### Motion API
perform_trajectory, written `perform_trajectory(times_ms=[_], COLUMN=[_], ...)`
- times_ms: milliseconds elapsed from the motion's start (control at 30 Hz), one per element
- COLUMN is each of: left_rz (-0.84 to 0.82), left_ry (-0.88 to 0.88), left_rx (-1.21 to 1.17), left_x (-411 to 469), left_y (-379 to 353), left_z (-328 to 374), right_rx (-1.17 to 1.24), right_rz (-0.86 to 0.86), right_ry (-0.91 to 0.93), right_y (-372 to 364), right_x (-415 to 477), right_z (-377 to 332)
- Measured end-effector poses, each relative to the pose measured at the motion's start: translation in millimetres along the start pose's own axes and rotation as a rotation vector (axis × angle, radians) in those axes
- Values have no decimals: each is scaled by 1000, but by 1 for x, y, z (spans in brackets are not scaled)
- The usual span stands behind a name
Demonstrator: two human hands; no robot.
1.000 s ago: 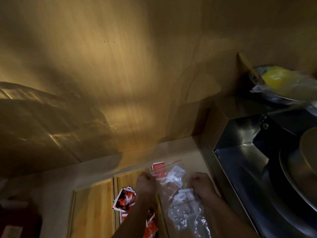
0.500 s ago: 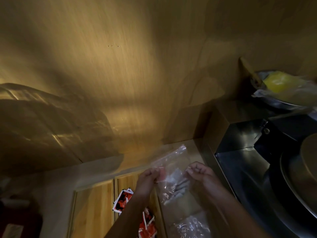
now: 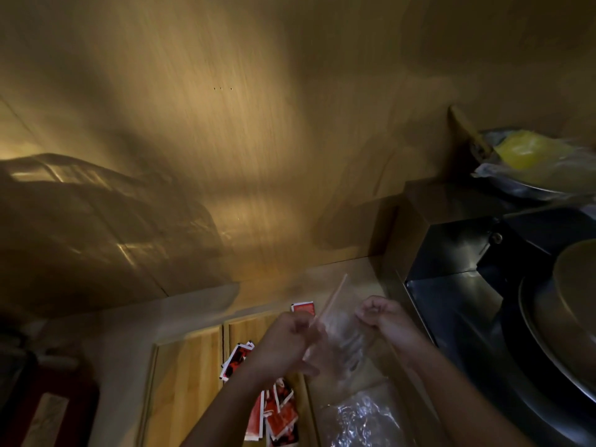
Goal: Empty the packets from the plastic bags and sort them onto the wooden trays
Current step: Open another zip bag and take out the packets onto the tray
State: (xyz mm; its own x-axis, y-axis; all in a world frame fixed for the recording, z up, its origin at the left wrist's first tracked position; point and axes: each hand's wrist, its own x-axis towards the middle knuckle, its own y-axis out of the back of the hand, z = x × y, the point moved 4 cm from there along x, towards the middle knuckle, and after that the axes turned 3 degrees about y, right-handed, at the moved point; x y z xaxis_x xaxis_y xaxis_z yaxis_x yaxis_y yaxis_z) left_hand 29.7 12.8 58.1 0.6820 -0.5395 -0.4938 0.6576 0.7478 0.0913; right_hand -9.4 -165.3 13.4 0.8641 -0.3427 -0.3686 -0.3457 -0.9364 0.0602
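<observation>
Both my hands hold a clear plastic bag [image 3: 343, 330] up over the counter, my left hand [image 3: 287, 345] pinching its left edge and my right hand [image 3: 380, 316] its right edge. Pale packets show blurred inside it. Below lie two wooden trays: the left tray [image 3: 187, 382] is bare, while the middle tray [image 3: 248, 327] holds several red, black and white packets [image 3: 277, 414]. One red packet [image 3: 303, 307] lies at the tray's far end. Another crumpled clear bag [image 3: 361, 421] rests lower right.
A wood-panelled wall [image 3: 225, 140] rises straight ahead. A dark steel appliance [image 3: 458, 285] with a round lid [image 3: 574, 304] stands to the right. Above it, a metal bowl [image 3: 522, 188] holds something yellow under plastic. A red object [image 3: 48, 414] sits lower left.
The bag was lifted off the counter between my hands. It has since turned, its sealed strip now slanting up, and my right hand has closed into a tighter fist.
</observation>
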Motion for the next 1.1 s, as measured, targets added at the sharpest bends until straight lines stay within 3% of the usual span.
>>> perform_trajectory(times_ms=[200, 267, 367, 733, 1100], left_rz=[-133, -48, 69, 216, 134], left_ry=[245, 229, 210, 12, -88], left_rx=[-126, -178, -237, -197, -182], left_x=[-14, -16, -14, -22, -25], left_y=[-15, -16, -18, -32, -53], left_z=[-17, -17, -19, -20, -25], right_rx=[-283, -354, -243, 31, -6], right_rz=[81, 122, 97, 8, -37], right_ry=[88, 148, 209, 142, 79], right_y=[-14, -17, -25, -37, -28], right_x=[-5, -16, -35, -78, -94], right_z=[5, -1, -9, -9, -9])
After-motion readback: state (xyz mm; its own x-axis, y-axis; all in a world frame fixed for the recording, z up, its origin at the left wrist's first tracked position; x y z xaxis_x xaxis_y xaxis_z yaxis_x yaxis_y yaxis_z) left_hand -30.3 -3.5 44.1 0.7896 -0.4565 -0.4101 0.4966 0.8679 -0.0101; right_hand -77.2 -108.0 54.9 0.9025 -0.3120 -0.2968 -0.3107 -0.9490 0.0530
